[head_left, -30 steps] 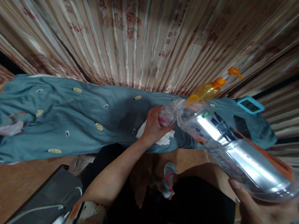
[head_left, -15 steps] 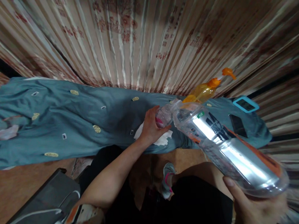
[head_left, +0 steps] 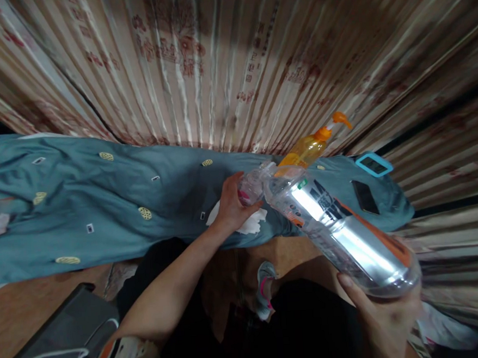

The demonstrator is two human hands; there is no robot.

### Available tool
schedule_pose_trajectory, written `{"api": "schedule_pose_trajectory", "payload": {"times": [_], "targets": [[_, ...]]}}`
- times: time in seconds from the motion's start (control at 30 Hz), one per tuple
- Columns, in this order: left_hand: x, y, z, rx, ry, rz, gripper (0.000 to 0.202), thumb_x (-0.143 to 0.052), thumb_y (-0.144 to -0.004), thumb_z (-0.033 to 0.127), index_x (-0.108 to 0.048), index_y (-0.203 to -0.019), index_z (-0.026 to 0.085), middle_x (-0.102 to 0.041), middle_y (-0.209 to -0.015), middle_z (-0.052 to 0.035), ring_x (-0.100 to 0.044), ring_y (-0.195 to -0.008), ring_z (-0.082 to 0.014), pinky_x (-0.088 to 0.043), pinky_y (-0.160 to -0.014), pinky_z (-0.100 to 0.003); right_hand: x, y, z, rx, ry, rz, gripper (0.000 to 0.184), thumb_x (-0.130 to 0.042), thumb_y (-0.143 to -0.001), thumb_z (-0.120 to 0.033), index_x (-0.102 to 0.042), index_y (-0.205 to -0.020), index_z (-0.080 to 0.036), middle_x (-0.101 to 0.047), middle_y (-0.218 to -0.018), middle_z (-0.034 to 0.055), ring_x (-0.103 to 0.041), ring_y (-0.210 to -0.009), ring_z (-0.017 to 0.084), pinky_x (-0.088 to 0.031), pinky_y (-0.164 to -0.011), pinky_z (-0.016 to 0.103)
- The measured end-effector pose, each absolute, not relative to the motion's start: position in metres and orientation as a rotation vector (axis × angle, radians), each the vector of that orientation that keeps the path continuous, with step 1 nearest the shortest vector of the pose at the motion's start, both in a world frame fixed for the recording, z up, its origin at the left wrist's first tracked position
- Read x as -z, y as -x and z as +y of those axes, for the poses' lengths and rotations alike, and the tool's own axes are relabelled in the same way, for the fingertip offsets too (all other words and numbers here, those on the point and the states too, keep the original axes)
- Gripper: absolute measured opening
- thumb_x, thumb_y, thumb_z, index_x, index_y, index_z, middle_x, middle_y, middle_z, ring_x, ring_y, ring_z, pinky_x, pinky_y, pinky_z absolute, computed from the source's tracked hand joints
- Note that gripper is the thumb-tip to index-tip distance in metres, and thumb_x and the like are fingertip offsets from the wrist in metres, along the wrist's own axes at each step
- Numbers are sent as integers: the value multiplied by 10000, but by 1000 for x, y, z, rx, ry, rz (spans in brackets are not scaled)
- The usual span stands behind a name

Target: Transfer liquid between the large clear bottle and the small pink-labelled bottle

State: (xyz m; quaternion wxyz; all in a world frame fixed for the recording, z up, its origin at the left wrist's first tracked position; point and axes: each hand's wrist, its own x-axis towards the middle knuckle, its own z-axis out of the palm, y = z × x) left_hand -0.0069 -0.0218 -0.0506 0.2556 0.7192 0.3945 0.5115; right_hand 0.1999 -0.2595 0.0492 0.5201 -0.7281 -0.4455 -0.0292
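Note:
My left hand point(head_left: 233, 204) is closed around a small clear container point(head_left: 251, 187) with a pink patch on it, above the teal cloth. In my right hand point(head_left: 385, 313) is the base end of a large clear plastic bottle point(head_left: 340, 226) with a silver and orange label. The big bottle lies tilted, its neck pointing up-left to the small container's mouth. The two mouths meet or nearly meet; whether liquid passes between them cannot be made out. White tissue point(head_left: 252, 221) lies under my left hand. Just behind the big bottle's neck is an orange pump bottle point(head_left: 304, 150).
Teal patterned cloth point(head_left: 101, 205) covers the long surface ahead. A blue-framed digital clock point(head_left: 374, 164) and a dark phone point(head_left: 364, 197) lie at its right end. Pleated curtains point(head_left: 199, 83) hang behind. A grey box point(head_left: 53, 334) with a white cable stands lower left.
The whole scene has shifted left in view as the camera turned a little. Both hands keep their holds, and the big bottle's base end sits closer to the middle.

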Motion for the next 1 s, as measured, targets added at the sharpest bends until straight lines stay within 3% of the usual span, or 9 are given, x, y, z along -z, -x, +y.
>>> {"api": "schedule_pose_trajectory", "payload": {"times": [0.33,0.6,1.0], "targets": [[49,6,-20,-1401,-1941,1089,906,-984,-722,458,-501,-1453,232,-695,-1404,-145,-685,-1314,-370,-561,-1130,-562,-36,-203,-258,128,1753,-1074,1148,-959,-627,-680,-559,-1563,-150,-619,-1507,209,-582,-1420,443,-335,-1282,712],[50,7,-17,-1410,-1924,1083,893,-987,-714,444,-517,-1443,232,-702,-1393,-140,-690,-1303,-364,-553,-1132,-556,-28,-208,-255,71,1703,-1060,1237,-991,-588,-647,-519,-1610,-133,-579,-1570,233,-555,-1464,452,-339,-1282,696],[50,5,-17,-1406,-1892,1090,888,-980,-708,456,-520,-1433,232,-693,-1395,-141,-678,-1307,-363,-537,-1144,-558,-23,-211,-252,105,1681,-1089,1216,-976,-588,-681,-540,-1588,-143,-588,-1565,207,-575,-1441,420,-310,-1309,679]]}}
